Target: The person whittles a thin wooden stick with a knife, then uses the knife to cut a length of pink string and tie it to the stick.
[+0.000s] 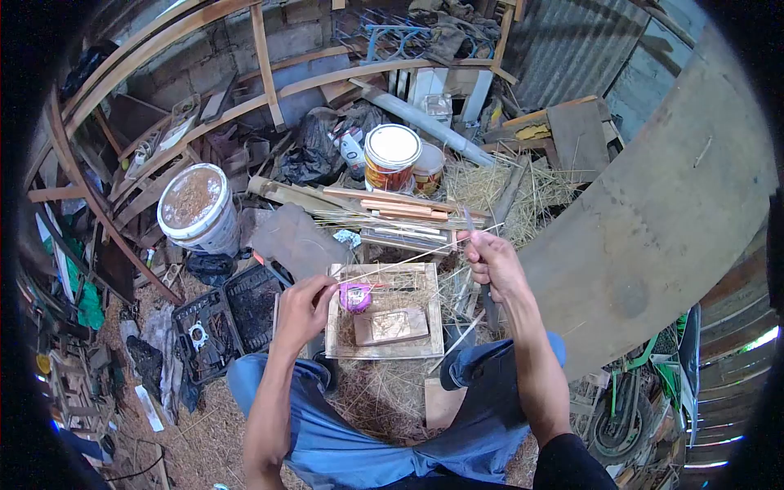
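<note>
A thin, straw-coloured strip (402,262), which looks like bamboo, stretches between my hands above a small wooden stand. My left hand (304,310) is closed on its left end. My right hand (498,263) is closed around a knife, its narrow blade (468,217) pointing up and its dark lower part (490,307) showing below the fist. The strip's right end meets the right fingers by the blade. On the wooden stand (338,349), between my knees, lie a purple tape measure (354,299) and a wood block (392,325).
Long wood pieces and strips (400,207) lie just beyond the stand. A white-lidded bucket (392,147) and a sawdust-topped bucket (194,204) stand farther out. At left is an opened tool case (233,318). A large board (645,220) slants along the right. Shavings cover the floor.
</note>
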